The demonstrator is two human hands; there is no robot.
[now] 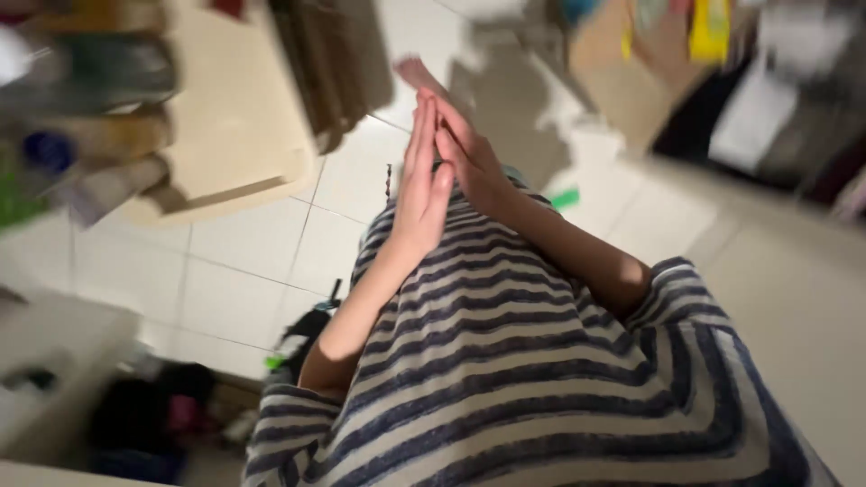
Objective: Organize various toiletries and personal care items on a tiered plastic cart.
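My left hand [420, 185] and my right hand [471, 155] are pressed flat against each other, palm to palm, fingers straight and pointing away from me. Neither hand holds anything. Both bare forearms come out of the short sleeves of my blue-and-white striped shirt [523, 388], which fills the lower part of the view. Beyond my fingertips a bare foot [417, 72] rests on the white tiled floor [253, 243]. The picture is blurred by motion.
A beige rounded tabletop [234, 117] stands at the upper left, beside blurred shelves with bottles [81, 108]. A cardboard box [622, 81] sits at the upper right. A small green object [566, 198] lies on the tiles. A dark bag [307, 334] is by my left side.
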